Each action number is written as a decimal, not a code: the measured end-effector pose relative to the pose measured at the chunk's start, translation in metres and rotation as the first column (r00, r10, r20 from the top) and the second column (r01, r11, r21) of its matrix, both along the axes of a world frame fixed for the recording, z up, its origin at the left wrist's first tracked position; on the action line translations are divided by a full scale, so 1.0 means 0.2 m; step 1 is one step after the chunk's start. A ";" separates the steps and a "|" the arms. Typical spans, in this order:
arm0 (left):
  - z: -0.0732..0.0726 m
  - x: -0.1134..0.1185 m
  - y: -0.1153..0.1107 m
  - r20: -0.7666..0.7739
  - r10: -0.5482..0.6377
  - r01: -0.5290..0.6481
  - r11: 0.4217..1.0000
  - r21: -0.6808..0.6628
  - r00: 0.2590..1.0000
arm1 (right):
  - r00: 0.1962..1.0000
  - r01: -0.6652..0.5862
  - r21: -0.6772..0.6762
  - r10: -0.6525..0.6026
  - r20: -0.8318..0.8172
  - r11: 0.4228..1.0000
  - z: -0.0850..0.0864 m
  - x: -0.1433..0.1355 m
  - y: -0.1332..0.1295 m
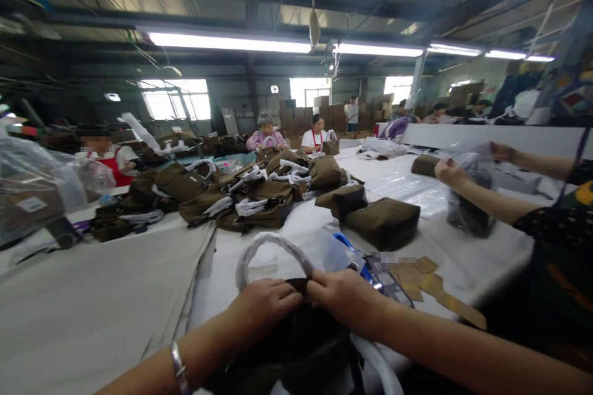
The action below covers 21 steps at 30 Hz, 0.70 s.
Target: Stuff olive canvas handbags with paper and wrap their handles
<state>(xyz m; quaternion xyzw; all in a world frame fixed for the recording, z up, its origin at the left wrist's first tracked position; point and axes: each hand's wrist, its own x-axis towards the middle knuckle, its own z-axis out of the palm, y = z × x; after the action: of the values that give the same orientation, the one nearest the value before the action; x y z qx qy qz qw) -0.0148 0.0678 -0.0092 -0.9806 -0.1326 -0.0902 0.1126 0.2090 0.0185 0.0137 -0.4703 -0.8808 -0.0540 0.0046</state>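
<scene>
Close to me at the table's front edge is a dark olive handbag [296, 345], its handle [273, 237] wrapped in pale film and standing up in an arch. My left hand [269, 302] grips the bag's top rim just below the handle, with its fingers closed. Right beside it, my right hand [340, 296] pinches the same rim near the handle's right foot. The two hands almost meet. A second wrapped handle [377, 364] hangs at the bag's near right side. My fingers hide what lies right at the rim.
A heap of olive handbags [259, 191] covers the middle of the white table [115, 278]. Brown card strips [430, 284] and a blue item [354, 253] lie right of my bag. At right, a co-worker's hands [456, 176] hold a clear plastic bag [472, 197]. Other people sit beyond.
</scene>
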 end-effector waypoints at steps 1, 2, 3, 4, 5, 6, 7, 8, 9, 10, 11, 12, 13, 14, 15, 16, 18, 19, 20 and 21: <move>0.00 0.00 -0.01 0.006 0.007 -0.007 1.000 -0.019 1.000 | 0.999 -0.024 -0.009 0.024 0.024 1.000 -0.01 -0.01 0.00; 0.00 0.00 -0.01 0.007 0.008 -0.007 0.999 -0.037 1.000 | 0.998 -0.032 -0.014 0.033 0.047 0.999 -0.02 -0.03 0.00; 0.00 0.01 -0.02 0.005 0.004 -0.004 0.999 -0.051 1.000 | 0.997 -0.026 -0.016 0.027 0.067 1.000 -0.03 -0.04 0.00; 0.01 0.01 -0.02 0.002 -0.004 0.004 0.998 -0.060 1.000 | 0.997 -0.015 -0.018 0.017 0.080 1.000 -0.04 -0.06 0.01; 0.01 0.02 -0.03 -0.004 -0.017 0.017 0.998 -0.065 1.000 | 0.996 -0.014 -0.024 0.016 0.093 1.000 -0.04 -0.08 0.02; 0.02 0.03 -0.03 -0.013 -0.035 0.034 0.997 -0.063 0.999 | 0.994 -0.021 -0.035 0.025 0.106 0.999 -0.05 -0.09 0.04; 0.02 0.03 -0.03 -0.025 -0.057 0.055 0.997 -0.056 0.998 | 0.992 -0.036 -0.051 0.042 0.117 0.998 -0.05 -0.10 0.05; 0.02 0.04 -0.03 -0.041 -0.079 0.078 0.996 -0.042 0.996 | 0.990 -0.057 -0.069 0.066 0.125 0.996 -0.05 -0.11 0.07; 0.01 0.05 -0.03 -0.060 -0.102 0.100 0.995 -0.024 0.993 | 0.987 -0.080 -0.086 0.091 0.132 0.993 -0.04 -0.11 0.08; 0.01 0.07 -0.04 -0.083 -0.123 0.123 0.992 -0.008 0.989 | 0.984 -0.100 -0.101 0.113 0.138 0.990 -0.03 -0.11 0.09; 0.00 0.08 -0.04 -0.106 -0.141 0.143 0.990 0.006 0.984 | 0.982 -0.110 -0.112 0.125 0.145 0.988 -0.02 -0.11 0.10; -0.01 0.08 -0.04 -0.131 -0.159 0.162 0.987 0.015 0.979 | 0.981 -0.107 -0.118 0.124 0.152 0.987 -0.01 -0.10 0.11; -0.02 0.08 -0.04 -0.157 -0.175 0.180 0.984 0.017 0.972 | 0.981 -0.093 -0.121 0.112 0.161 0.988 0.00 -0.10 0.12; -0.03 0.08 -0.05 -0.182 -0.188 0.193 0.981 0.012 0.965 | 0.981 -0.072 -0.122 0.093 0.171 0.990 0.01 -0.09 0.12; -0.03 0.07 -0.05 -0.205 -0.196 0.201 0.979 0.005 0.959 | 0.981 -0.048 -0.121 0.069 0.180 0.991 0.02 -0.08 0.13; -0.03 0.05 -0.04 -0.225 -0.199 0.204 0.979 -0.003 0.954 | 0.981 -0.024 -0.118 0.047 0.189 0.993 0.02 -0.07 0.13; 0.01 -0.02 -0.05 -0.248 -0.186 0.188 0.982 -0.018 0.951 | 0.979 0.004 -0.115 0.019 0.201 0.993 0.03 -0.05 0.14; 0.03 -0.06 -0.05 -0.253 -0.168 0.167 0.986 -0.026 0.953 | 0.979 0.008 -0.113 0.015 0.204 0.994 0.02 -0.04 0.14; 0.07 -0.11 -0.06 -0.255 -0.145 0.140 0.989 -0.037 0.956 | 0.978 0.007 -0.112 0.017 0.206 0.994 0.02 -0.04 0.14; 0.10 -0.15 -0.08 -0.254 -0.119 0.109 0.993 -0.052 0.960 | 0.978 0.002 -0.110 0.021 0.205 0.994 0.01 -0.03 0.13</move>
<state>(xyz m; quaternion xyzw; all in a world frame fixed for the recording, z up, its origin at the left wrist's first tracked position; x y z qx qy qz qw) -0.0455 0.0520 0.0109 -0.9920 -0.0620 0.0336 0.1049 0.2029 0.0452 0.0164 -0.4576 -0.8804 -0.0539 -0.1124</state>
